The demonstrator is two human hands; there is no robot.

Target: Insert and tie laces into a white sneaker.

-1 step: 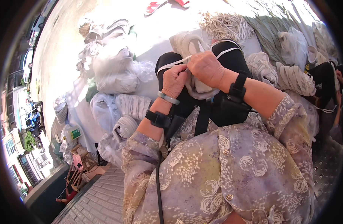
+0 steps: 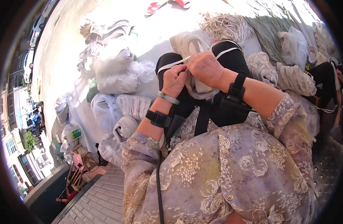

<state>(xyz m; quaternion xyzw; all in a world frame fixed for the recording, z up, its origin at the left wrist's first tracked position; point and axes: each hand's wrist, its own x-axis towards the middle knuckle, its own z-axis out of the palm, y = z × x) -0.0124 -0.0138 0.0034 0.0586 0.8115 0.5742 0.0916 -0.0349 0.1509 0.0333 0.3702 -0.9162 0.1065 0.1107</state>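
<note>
Above my lap, my left hand point(image 2: 174, 81) and my right hand point(image 2: 206, 68) meet, fingers closed in a pinch. Both grip a flat white strip point(image 2: 167, 66), which runs across my black-clad left knee; the exact spot under the fingertips is hidden. A white band point(image 2: 227, 51) also crosses the right knee. Between my knees stands an off-white fabric bundle point(image 2: 183, 40), partly behind my hands. Its lower end shows beneath the right wrist. My left wrist wears a pale bangle point(image 2: 168, 98), and black straps are on both wrists.
A heap of loose white strips point(image 2: 227, 28) lies ahead. Filled clear plastic bags point(image 2: 115, 71) and rolled pale bundles point(image 2: 126, 127) lie at the left. More striped bundles point(image 2: 295, 79) lie at the right, near another person's dark-clad leg point(image 2: 322, 84). Red shoes point(image 2: 153, 8) show at the far edge.
</note>
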